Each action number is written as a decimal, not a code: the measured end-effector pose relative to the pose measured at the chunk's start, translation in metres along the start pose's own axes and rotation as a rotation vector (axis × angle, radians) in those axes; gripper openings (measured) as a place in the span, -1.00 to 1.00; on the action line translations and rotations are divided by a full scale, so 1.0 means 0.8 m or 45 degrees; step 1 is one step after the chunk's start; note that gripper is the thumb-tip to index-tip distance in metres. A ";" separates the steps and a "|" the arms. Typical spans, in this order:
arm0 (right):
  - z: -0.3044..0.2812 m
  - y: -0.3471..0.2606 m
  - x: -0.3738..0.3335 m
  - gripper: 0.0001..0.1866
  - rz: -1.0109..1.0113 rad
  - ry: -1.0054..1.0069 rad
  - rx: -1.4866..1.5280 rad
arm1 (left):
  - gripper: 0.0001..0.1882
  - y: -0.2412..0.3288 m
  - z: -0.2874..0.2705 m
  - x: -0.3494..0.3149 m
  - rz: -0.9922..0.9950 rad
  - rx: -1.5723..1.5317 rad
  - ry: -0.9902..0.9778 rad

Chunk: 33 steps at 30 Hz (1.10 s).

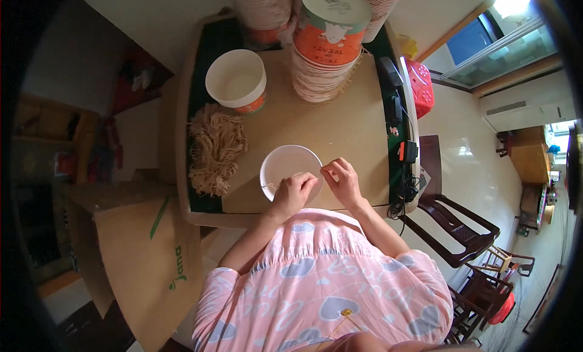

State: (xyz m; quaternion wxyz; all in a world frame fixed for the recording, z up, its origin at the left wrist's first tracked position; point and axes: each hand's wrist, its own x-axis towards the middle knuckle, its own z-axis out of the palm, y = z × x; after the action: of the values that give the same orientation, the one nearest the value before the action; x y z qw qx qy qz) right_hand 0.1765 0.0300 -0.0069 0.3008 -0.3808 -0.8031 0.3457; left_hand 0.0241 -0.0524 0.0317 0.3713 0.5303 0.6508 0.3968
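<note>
A white paper bucket [290, 155] stands on the table in front of me, its open mouth facing up. My left hand [294, 193] is over its near rim, fingers curled and pinched together. Beside that hand a short bit of pale cord [268, 185] shows at the bucket's left side; whether the fingers hold it is hidden. My right hand [344, 183] pinches at the right rim, and what lies between its fingertips is too small to make out. To the left is a loose heap of beige cords [217, 150].
Behind the cords stands another open paper bucket [235, 78]. A tall stack of orange and white buckets [328, 39] rises at the back, with more stacks beside it. Power adapters and cables [408, 151] line the table's right edge. A cardboard box [139, 255] is at the left.
</note>
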 end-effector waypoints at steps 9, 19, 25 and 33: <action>0.004 0.015 -0.010 -0.90 -0.037 0.021 -0.004 | -0.90 0.042 -0.003 -0.012 0.106 -0.132 -0.030; -0.010 -0.022 0.015 -0.83 0.003 -0.127 0.407 | -0.82 0.026 -0.018 -0.007 0.239 0.434 0.115; -0.006 0.004 0.035 -0.83 0.372 -0.185 0.201 | -0.92 -0.132 -0.068 0.012 -0.350 -0.052 0.255; 0.005 0.051 0.047 -0.64 0.896 -0.436 0.581 | -0.74 -0.158 -0.041 0.020 -0.772 -0.712 -0.115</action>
State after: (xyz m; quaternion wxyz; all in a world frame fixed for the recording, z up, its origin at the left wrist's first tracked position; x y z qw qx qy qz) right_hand 0.1698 0.0787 -0.0332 0.1039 -0.4918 -0.5662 0.6532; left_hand -0.0584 -0.0562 -0.0708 0.6294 0.2103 0.6275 0.4073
